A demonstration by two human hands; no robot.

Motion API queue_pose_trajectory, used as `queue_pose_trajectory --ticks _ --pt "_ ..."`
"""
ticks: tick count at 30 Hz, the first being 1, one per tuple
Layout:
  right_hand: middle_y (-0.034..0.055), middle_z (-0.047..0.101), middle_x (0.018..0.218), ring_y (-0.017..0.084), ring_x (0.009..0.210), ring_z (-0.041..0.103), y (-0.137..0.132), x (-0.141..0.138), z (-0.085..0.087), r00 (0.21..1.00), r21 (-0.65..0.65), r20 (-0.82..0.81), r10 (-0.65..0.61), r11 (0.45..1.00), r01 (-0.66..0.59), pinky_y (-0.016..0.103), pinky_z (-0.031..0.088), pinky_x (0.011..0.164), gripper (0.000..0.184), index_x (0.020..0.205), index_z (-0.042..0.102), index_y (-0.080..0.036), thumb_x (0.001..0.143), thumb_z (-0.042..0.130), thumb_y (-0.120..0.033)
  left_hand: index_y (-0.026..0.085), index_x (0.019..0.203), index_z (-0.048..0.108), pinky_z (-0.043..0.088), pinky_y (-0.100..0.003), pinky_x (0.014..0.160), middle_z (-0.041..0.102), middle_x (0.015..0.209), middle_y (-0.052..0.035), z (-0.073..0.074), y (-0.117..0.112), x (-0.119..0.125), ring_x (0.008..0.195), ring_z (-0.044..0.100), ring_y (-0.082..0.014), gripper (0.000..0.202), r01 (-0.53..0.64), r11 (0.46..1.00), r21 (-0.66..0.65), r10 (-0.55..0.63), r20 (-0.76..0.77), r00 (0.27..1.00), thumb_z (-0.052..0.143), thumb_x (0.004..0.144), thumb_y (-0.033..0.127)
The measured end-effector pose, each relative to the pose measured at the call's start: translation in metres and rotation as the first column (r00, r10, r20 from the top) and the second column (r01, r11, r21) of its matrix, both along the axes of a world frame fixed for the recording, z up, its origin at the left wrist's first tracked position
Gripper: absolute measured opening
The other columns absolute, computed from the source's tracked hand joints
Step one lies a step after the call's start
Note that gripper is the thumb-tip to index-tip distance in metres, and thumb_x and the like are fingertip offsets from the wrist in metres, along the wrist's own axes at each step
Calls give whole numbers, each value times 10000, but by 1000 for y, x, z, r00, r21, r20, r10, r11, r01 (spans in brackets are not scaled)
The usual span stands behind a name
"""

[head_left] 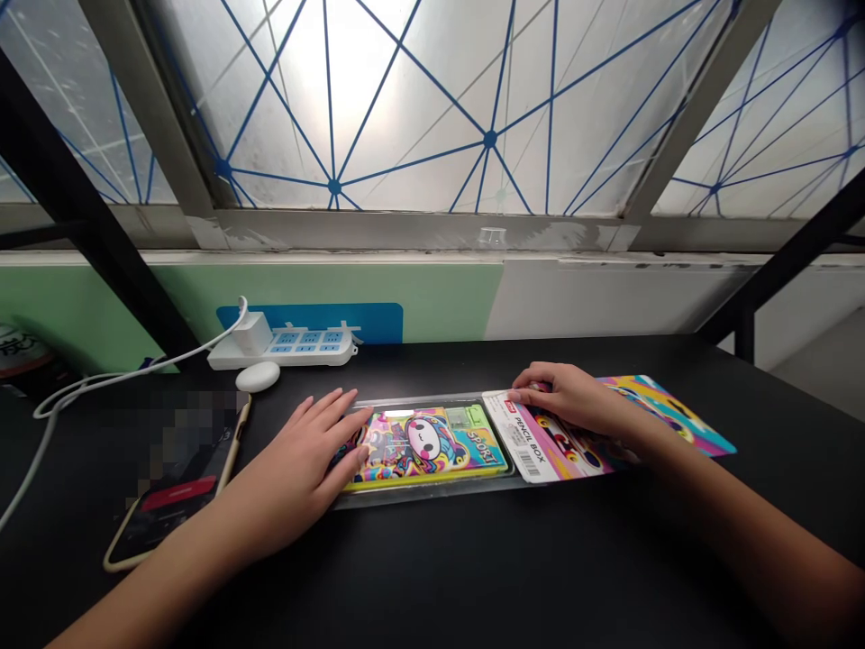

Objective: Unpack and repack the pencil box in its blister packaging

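Note:
A colourful pencil box (425, 443) with a cartoon face and the word "SPORT" lies flat in a clear plastic tray (419, 498) on the black table. My left hand (311, 455) rests over the tray's left end, fingers stretched out and spread, covering part of the box. To the right, a bright printed card (541, 455) marked "PENCIL BOX" lies with its left edge against or over the tray's right end. My right hand (568, 397) is on this card, its fingers curled and thumb near the upper left edge. The wrist hides the card's middle.
A phone (179, 491) lies left of my left hand. Behind it are a small white rounded object (258, 377) and a white power strip (304, 347) with a plugged-in charger and cable (155, 365). Black frame bars (101, 198) rise at both sides before the window.

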State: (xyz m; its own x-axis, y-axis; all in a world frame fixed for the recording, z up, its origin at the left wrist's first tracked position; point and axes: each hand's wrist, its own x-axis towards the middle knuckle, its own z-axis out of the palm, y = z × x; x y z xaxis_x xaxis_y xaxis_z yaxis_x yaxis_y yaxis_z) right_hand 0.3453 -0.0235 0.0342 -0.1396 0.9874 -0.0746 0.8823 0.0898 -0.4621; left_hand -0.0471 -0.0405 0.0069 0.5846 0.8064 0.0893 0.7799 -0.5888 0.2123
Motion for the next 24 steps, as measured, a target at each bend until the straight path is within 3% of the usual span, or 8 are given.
queue_pose_trajectory --ticks 7,13,24 --pt "58 703 967 269 896 649 -3 -5 1 1000 93 12 -1 996 0 374 482 764 364 853 732 -262 847 577 -591 255 1482 456 220 -582 1193 356 1591 -75 0 -1 4 1489 266 -297 527 -7 1000 1 7 7 1000 348 1025 494" --pt "53 688 950 241 860 639 -7 -16 0 999 79 21 26 996 -28 349 468 721 345 862 727 -250 868 577 -561 262 1479 459 223 -604 1186 357 1590 -68 -2 0 4 1482 285 -302 517 5 1000 23 -5 2 1000 342 1029 487" --pt "39 678 943 228 849 642 -1 13 2 999 132 23 46 990 -49 340 461 737 329 857 733 -251 854 622 -561 283 1480 461 260 -610 1169 371 1583 -72 -1 2 0 1485 274 -306 532 32 999 12 -32 11 999 346 1021 526"
